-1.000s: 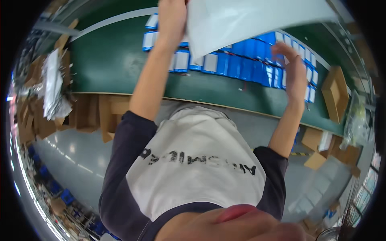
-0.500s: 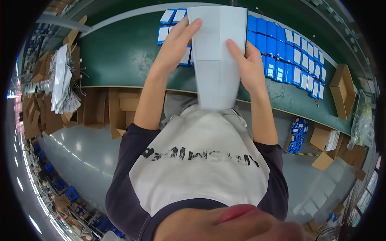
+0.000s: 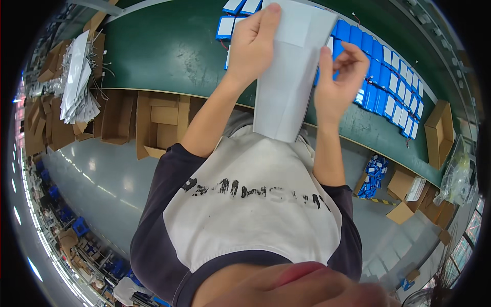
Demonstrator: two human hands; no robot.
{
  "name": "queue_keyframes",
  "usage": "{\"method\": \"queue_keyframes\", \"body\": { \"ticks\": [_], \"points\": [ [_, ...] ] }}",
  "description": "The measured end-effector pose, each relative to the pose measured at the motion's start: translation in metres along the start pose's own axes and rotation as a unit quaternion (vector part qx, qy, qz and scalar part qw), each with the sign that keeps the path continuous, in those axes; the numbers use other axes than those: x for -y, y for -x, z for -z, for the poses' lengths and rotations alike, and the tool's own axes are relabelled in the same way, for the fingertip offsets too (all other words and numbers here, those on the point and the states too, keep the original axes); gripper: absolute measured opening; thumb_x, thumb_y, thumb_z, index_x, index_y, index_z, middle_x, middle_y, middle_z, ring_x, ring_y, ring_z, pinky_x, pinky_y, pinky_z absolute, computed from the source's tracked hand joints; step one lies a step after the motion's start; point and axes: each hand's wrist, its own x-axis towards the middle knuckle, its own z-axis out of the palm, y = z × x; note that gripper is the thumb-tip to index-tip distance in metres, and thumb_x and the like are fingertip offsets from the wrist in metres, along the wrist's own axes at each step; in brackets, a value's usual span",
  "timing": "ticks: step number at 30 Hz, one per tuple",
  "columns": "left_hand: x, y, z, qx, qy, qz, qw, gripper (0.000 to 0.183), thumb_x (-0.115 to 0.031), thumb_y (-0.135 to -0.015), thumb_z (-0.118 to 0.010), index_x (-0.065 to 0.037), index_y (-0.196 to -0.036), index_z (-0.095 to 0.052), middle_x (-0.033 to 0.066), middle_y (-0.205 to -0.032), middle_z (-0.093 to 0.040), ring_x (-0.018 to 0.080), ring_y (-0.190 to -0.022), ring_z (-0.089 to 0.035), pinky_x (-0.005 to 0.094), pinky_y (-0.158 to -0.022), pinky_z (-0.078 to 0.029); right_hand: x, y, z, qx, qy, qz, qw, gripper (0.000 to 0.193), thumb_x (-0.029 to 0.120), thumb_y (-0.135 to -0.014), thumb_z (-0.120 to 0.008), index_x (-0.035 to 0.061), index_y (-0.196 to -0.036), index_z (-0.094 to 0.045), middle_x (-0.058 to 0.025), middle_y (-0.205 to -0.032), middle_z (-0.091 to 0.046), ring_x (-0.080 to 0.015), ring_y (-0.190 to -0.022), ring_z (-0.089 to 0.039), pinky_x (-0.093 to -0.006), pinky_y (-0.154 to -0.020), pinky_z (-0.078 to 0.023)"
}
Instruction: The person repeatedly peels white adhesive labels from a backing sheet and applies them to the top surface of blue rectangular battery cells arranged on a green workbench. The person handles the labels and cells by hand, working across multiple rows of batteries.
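Note:
A long white sheet (image 3: 286, 92), with faint crease or panel lines across it, hangs upright before my body over the bench's near edge. My left hand (image 3: 253, 46) is closed on its upper left edge, thumb lying on the front face. At the right edge, my right hand (image 3: 341, 82) has let its fingers spread, thumb up beside the sheet and the other fingers half curled; I see nothing held in it. Behind the sheet, blue battery packs (image 3: 376, 69) lie in rows, many with white labels. More packs (image 3: 225, 26) show to the left of the sheet.
A green-topped bench (image 3: 148, 56) runs across. At its right end stand an open cardboard box (image 3: 440, 134) and clear plastic bags (image 3: 455, 179). White papers (image 3: 79, 87) are piled at the left. Below are cardboard boxes (image 3: 163, 123) and a box of small blue packs (image 3: 373, 176).
My right hand has come off the sheet's right edge and moved slightly right, fingers opening. My left hand and the sheet have shifted right in view, the sheet tilting a little.

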Motion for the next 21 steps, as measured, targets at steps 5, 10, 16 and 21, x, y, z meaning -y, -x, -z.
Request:
{"method": "queue_keyframes", "body": {
  "ticks": [5,10,16,21],
  "points": [
    [-0.030,0.003,-0.006,0.031,0.114,0.046,0.992,0.039,-0.036,-0.110,-0.048,-0.001,-0.113,-0.065,0.0101,-0.103,-0.069,0.0149,-0.079,-0.065,0.0262,-0.069,-0.051,0.048,-0.002,0.006,0.233,-0.197,-0.224,0.926,0.040,0.007,-0.099,-0.066,0.0014,-0.136,-0.050,-0.0094,-0.113,-0.063,-0.0142,-0.099,-0.062,-0.0267,-0.079,-0.051],
    [-0.023,0.016,-0.004,0.127,0.119,0.068,0.982,0.045,-0.038,-0.112,-0.042,-0.006,-0.142,-0.050,0.0083,-0.133,-0.058,0.0162,-0.108,-0.062,0.0304,-0.091,-0.052,0.027,-0.011,0.004,0.180,-0.276,-0.261,0.907,0.040,0.008,-0.101,-0.063,-0.0001,-0.137,-0.048,-0.0133,-0.118,-0.066,-0.0181,-0.103,-0.063,-0.0334,-0.084,-0.052],
    [-0.006,0.020,-0.021,0.139,0.111,0.035,0.983,0.051,-0.031,-0.108,-0.051,-0.012,-0.154,-0.040,0.0115,-0.143,-0.054,0.0196,-0.126,-0.054,0.0348,-0.102,-0.048,0.028,-0.008,0.010,0.199,-0.306,-0.257,0.895,0.043,0.008,-0.103,-0.059,0.0025,-0.143,-0.044,-0.0149,-0.127,-0.061,-0.0212,-0.116,-0.059,-0.0361,-0.095,-0.047],
    [-0.012,0.008,-0.005,0.151,0.066,0.041,0.985,0.053,-0.016,-0.104,-0.061,-0.016,-0.153,-0.041,0.0127,-0.121,-0.067,0.0169,-0.104,-0.067,0.0308,-0.087,-0.055,0.025,-0.007,0.022,0.202,-0.366,-0.318,0.851,0.043,0.008,-0.103,-0.058,0.0030,-0.143,-0.042,-0.0143,-0.124,-0.062,-0.0226,-0.120,-0.060,-0.0387,-0.095,-0.055]
  ]
}}
